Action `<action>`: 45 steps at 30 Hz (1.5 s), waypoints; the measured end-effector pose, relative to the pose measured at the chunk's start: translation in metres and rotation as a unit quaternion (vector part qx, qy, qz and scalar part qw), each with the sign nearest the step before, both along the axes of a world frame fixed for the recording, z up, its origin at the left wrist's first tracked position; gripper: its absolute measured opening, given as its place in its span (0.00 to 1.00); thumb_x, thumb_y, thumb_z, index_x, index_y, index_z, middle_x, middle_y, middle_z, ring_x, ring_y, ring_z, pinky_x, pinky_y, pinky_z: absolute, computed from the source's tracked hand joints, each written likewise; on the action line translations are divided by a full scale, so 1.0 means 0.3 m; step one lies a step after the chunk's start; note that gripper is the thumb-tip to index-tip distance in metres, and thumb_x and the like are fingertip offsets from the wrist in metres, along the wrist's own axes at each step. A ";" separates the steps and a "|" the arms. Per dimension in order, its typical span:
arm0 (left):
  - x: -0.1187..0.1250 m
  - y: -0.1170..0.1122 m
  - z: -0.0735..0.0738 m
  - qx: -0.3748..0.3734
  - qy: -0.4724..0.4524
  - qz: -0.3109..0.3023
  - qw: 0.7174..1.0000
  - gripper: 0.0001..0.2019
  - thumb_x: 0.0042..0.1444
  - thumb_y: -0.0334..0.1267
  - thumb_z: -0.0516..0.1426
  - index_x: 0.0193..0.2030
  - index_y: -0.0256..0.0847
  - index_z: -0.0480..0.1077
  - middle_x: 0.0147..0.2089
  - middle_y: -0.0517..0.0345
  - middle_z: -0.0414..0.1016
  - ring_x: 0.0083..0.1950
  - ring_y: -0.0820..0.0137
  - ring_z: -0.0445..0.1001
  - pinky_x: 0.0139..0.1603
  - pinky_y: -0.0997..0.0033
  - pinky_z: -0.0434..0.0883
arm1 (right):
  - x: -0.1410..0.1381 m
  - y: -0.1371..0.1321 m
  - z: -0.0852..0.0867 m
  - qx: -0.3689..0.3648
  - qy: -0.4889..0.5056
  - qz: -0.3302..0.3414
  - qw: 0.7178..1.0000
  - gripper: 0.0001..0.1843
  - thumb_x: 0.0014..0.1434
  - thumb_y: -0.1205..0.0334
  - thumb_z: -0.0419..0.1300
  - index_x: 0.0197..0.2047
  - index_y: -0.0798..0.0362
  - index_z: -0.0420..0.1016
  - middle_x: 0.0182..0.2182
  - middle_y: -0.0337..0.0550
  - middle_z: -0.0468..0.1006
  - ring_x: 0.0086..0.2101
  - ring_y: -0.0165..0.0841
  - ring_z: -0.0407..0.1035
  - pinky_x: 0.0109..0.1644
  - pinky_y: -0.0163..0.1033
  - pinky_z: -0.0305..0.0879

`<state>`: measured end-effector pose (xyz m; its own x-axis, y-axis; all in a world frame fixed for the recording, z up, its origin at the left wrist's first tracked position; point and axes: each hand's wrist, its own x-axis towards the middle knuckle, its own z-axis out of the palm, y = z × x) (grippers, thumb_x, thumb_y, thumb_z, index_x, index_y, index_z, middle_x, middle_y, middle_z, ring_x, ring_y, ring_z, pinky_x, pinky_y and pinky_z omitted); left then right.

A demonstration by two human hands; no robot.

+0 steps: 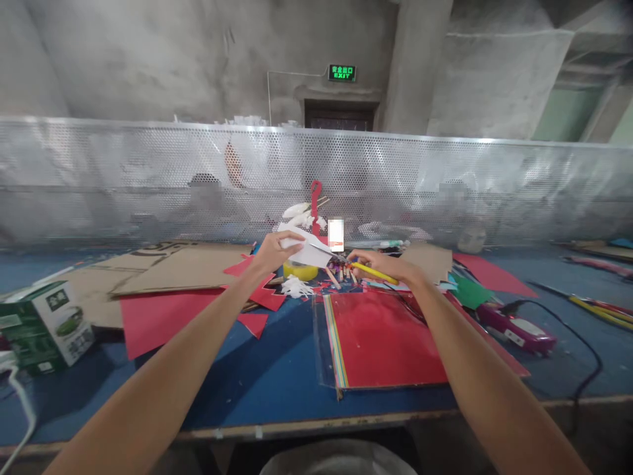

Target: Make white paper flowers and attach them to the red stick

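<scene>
My left hand (279,251) pinches a folded piece of white paper (314,256) above the cluttered middle of the table. From the right, my right hand (380,264) grips a pair of yellow-handled scissors (374,272), whose metal blades reach left to the paper. The fingers partly hide the handles, and I cannot tell how far the blades are apart. Below the paper sit a yellow roll of tape (301,271) and a heap of white paper scraps (297,287). Behind it stands a red paper strip with a looped top (315,198).
Brown cardboard (182,267) and red paper (163,320) lie left, near a green-and-white box (47,326). A clear sleeve of red sheets (390,343) lies in front. Right are a purple corded device (517,330) and a yellow-and-red-handled tool (601,310). A perforated metal screen (277,171) stands behind.
</scene>
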<state>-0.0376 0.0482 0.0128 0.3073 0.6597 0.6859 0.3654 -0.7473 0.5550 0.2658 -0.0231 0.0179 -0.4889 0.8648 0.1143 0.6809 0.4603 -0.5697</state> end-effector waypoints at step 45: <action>0.071 -0.090 0.019 0.040 0.036 0.019 0.998 0.16 0.52 0.40 0.61 0.47 0.40 0.75 0.47 0.55 0.79 0.44 0.65 0.75 0.45 0.68 0.71 | -0.039 -0.010 -0.003 -0.001 0.016 0.043 0.999 0.19 0.61 0.44 0.56 0.50 0.46 0.65 0.30 0.39 0.66 0.24 0.27 0.56 0.23 0.32 0.52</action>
<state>-0.0162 0.0213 0.0184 0.3338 0.6153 0.7142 0.4318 -0.7733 0.4643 0.2542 -0.0261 0.0171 -0.5573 0.8201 0.1303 0.6202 0.5154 -0.5913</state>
